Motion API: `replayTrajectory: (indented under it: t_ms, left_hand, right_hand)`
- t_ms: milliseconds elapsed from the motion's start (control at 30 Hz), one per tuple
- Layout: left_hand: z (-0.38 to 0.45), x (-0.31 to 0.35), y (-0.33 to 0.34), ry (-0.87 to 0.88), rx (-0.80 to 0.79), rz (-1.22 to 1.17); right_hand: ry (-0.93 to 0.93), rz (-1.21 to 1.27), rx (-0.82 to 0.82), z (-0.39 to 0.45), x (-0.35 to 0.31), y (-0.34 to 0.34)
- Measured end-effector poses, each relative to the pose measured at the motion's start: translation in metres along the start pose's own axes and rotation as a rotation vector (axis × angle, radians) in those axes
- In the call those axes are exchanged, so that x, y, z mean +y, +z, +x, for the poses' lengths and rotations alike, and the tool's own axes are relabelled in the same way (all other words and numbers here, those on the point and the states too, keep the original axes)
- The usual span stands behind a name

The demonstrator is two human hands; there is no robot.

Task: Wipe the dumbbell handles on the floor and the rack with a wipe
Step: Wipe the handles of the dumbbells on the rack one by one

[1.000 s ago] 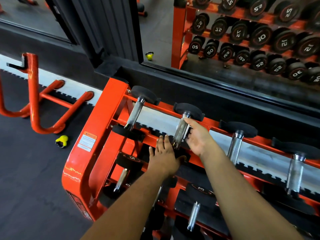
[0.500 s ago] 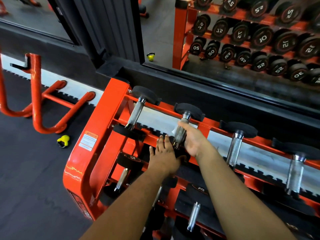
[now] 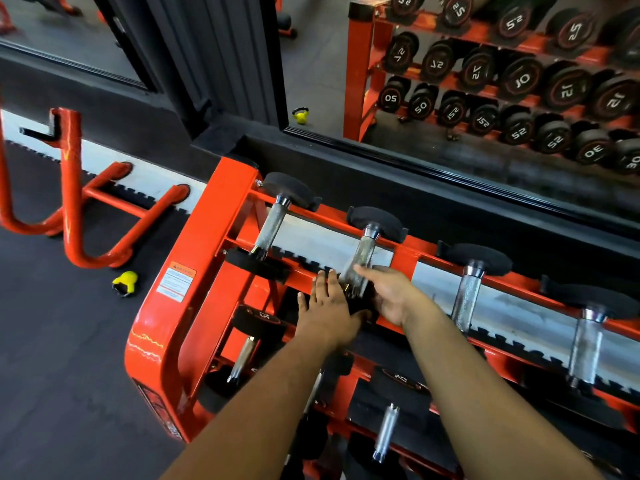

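An orange dumbbell rack point(image 3: 214, 237) holds black-headed dumbbells with knurled steel handles. My right hand point(image 3: 391, 294) grips the near end of the second top-row dumbbell's handle point(image 3: 364, 249), its thumb across the top. A pale wipe point(image 3: 349, 276) shows blurred between that hand and the steel. My left hand point(image 3: 329, 306) lies flat with straight fingers on the same dumbbell's near black head, which it mostly hides.
Neighbouring top-row dumbbells point(image 3: 272, 225) point(image 3: 469, 296) sit close on both sides, with more on the lower shelf point(image 3: 386, 433). A wall mirror point(image 3: 485, 81) behind reflects another loaded rack. A small yellow kettlebell point(image 3: 124, 280) and an orange tubular stand point(image 3: 72, 202) are on the dark floor at left.
My right hand has slid down the handle from its middle toward the near end. My left hand has stayed on the near head.
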State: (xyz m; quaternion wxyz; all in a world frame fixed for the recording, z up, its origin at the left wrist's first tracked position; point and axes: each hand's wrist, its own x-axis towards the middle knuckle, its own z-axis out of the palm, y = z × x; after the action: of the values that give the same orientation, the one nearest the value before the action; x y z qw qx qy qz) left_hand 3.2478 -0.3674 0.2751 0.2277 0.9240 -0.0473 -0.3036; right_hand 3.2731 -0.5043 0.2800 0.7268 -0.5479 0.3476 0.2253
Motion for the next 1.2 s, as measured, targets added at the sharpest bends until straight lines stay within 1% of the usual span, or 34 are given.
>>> replayTrajectory:
  t_ms: [100,133,167,200,233,267,300,333,367,433,467,500,533,600,633,667,700,733,800,833,867,900,933,1000,1033,1067,1133,1167,1200]
  left_hand:
    - [0.001,-0.001,0.001,0.003,0.002,0.004]
    - [0.001,-0.002,0.002,0.007,0.004,0.001]
    - [0.001,-0.002,0.001,0.009,0.007,-0.003]
    - [0.0,-0.002,0.002,0.011,0.01,-0.009]
    - [0.0,-0.002,0.001,0.013,0.015,-0.013]
    - [0.0,-0.002,0.001,0.014,0.018,-0.016]
    - [0.0,-0.002,0.001,0.014,0.02,-0.02]
    - [0.001,-0.002,0.001,0.013,0.021,-0.024]
    - [0.002,-0.003,0.002,0.014,0.023,-0.027]
    - [0.003,-0.004,0.004,0.021,0.032,-0.028]
    - [0.004,-0.004,0.005,0.025,0.036,-0.029]
    - [0.003,-0.003,0.005,0.025,0.035,-0.028]
    - [0.003,-0.002,0.005,0.024,0.035,-0.025]
    - [0.002,-0.002,0.004,0.015,0.031,-0.018]
    - [0.001,-0.001,0.004,0.014,0.031,-0.016]
    - [0.002,-0.001,0.003,0.012,0.033,-0.02]
    - [0.002,-0.002,0.003,0.011,0.033,-0.026]
    - [0.002,-0.003,0.004,0.012,0.032,-0.03]
    - [0.003,-0.004,0.004,0.016,0.025,-0.034]
    - [0.003,-0.004,0.005,0.016,0.027,-0.032]
    - [0.003,-0.004,0.006,0.015,0.035,-0.029]
    - [0.004,-0.004,0.006,0.014,0.041,-0.026]
    - [0.004,-0.004,0.005,0.013,0.044,-0.027]
    - [0.004,-0.004,0.006,0.007,0.048,-0.025]
    - [0.003,-0.005,0.005,0.006,0.05,-0.02]
    - [0.003,-0.005,0.005,0.007,0.048,-0.017]
    - [0.004,-0.006,0.005,0.009,0.045,-0.021]
    - [0.003,-0.005,0.006,0.007,0.045,-0.02]
    - [0.003,-0.005,0.006,0.004,0.045,-0.013]
  right_hand:
    - [-0.173,0.004,0.151,-0.001,0.01,-0.011]
    - [-0.266,-0.028,0.217,0.001,0.011,-0.01]
    - [-0.389,-0.145,0.285,0.005,0.01,-0.006]
    - [-0.526,-0.353,0.342,0.006,0.007,-0.002]
    - [-0.647,-0.633,0.399,0.005,0.004,0.002]
    - [-0.73,-0.935,0.439,0.005,0.005,0.002]
    - [-0.762,-1.199,0.431,0.006,0.007,-0.001]
    - [-0.778,-1.393,0.384,0.005,0.011,-0.006]
    - [-0.834,-1.555,0.309,0.008,0.016,-0.016]
    - [-1.078,-1.827,0.192,0.011,0.02,-0.037]
    - [-1.195,-1.94,0.187,0.013,0.014,-0.043]
    - [-1.256,-2.028,0.21,0.013,0.005,-0.044]
    - [-1.242,-2.109,0.24,0.013,-0.007,-0.041]
    - [-1.122,-2.249,0.279,0.013,-0.026,-0.025]
    - [-1.077,-2.291,0.281,0.013,-0.03,-0.017]
    - [-1.078,-2.295,0.252,0.013,-0.031,-0.009]
    - [-1.085,-2.295,0.174,0.013,-0.027,-0.004]
    - [-1.115,-2.291,0.055,0.014,-0.02,-0.005]
    - [-1.17,-2.227,-0.222,0.015,-0.009,-0.018]
    - [-1.184,-2.173,-0.308,0.014,-0.01,-0.029]
    - [-1.203,-2.134,-0.339,0.015,-0.012,-0.04]
    - [-1.243,-2.11,-0.302,0.015,-0.015,-0.049]
    - [-1.269,-2.103,-0.219,0.016,-0.016,-0.056]
    - [-1.229,-2.083,-0.027,0.014,-0.011,-0.059]
    - [-1.209,-2.058,0.007,0.013,-0.004,-0.057]
    - [-1.209,-2.024,-0.032,0.013,0.005,-0.054]
    - [-1.199,-1.986,-0.215,0.011,0.011,-0.055]
    - [-1.206,-1.977,-0.268,0.009,0.007,-0.059]
    - [-1.237,-1.984,-0.259,0.009,0.0,-0.063]
